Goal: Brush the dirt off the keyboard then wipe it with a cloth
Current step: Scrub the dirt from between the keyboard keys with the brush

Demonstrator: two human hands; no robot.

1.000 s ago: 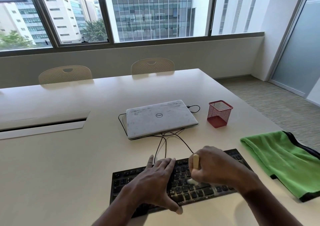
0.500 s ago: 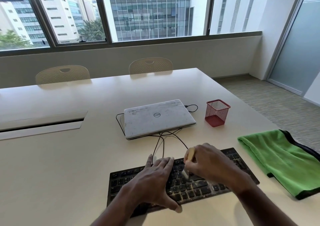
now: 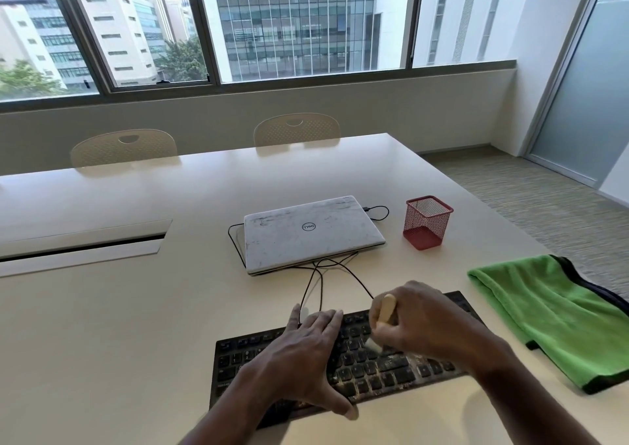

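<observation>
Single head-worn wide view, facing forward and down, close above table (image 3: 102, 308)

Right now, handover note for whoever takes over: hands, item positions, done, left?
Left hand lies flat on the keyboard, pressing it down.
Right hand grips the brush, bristles on the middle keys.
Green cloth lies untouched on the table, right of the keyboard.
Done: brushing under way; pale dirt shows on the lower middle and right keys.
Left: finish brushing, put the brush down, wipe the keyboard with the cloth.
</observation>
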